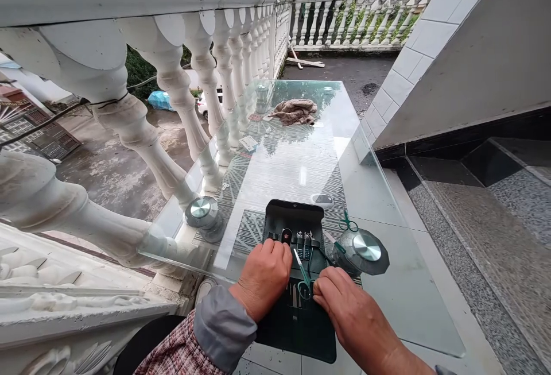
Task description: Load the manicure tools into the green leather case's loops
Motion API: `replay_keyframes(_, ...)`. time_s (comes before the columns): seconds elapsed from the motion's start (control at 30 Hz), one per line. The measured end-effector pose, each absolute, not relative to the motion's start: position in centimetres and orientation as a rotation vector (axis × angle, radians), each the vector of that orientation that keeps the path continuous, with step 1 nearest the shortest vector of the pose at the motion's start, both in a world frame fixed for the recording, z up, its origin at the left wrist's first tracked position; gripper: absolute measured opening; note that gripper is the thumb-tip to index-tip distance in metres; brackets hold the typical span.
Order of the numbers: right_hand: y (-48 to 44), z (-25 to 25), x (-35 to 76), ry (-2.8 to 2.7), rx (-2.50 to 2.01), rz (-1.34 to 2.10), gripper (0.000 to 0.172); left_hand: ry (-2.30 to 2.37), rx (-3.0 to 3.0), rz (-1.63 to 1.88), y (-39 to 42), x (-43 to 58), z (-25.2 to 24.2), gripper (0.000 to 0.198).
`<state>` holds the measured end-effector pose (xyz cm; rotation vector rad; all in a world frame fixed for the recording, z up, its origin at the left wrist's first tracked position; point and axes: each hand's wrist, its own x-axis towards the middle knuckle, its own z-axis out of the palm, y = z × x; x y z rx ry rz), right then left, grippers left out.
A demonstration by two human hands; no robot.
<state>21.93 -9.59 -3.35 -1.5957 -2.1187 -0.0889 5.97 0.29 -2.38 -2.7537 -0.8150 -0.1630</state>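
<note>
A black case (pixel 295 332) lies unfolded on the glass table, with nail clippers (pixel 300 238) and small metal tools in its loops and slots. My left hand (pixel 266 274) is closed at the case's left side; what its fingers grip, if anything, is hidden. My right hand (pixel 350 309) is closed at the case's right edge, by the handles of green-handled scissors (pixel 303 287), and its fingertips hide what they pinch. Beyond the right side of the case lie a second pair of green scissors (pixel 348 223) and a slim green-handled tool (pixel 334 242).
The glass table (pixel 387 300) stands on round metal-capped supports. A crumpled brown cloth (pixel 293 112), a small white card (pixel 248 143) and a grey oval object (pixel 322 198) are farther off. White balusters (pixel 176 82) line the left; stone steps (pixel 486 220) rise at the right.
</note>
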Motion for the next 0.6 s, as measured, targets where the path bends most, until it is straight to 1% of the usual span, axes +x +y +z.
replay_keyframes(0.43,-8.7,-4.7,20.2,-2.048,-1.723,-0.226,0.029,-0.839,-2.765,-0.152,0.3,6.1,-2.5,0.01)
replay_keyframes(0.6,-8.1,-4.9,19.7,-2.01,-1.741,-0.247,0.029,-0.819,-2.755,-0.166,0.3,6.2,-2.7,0.013)
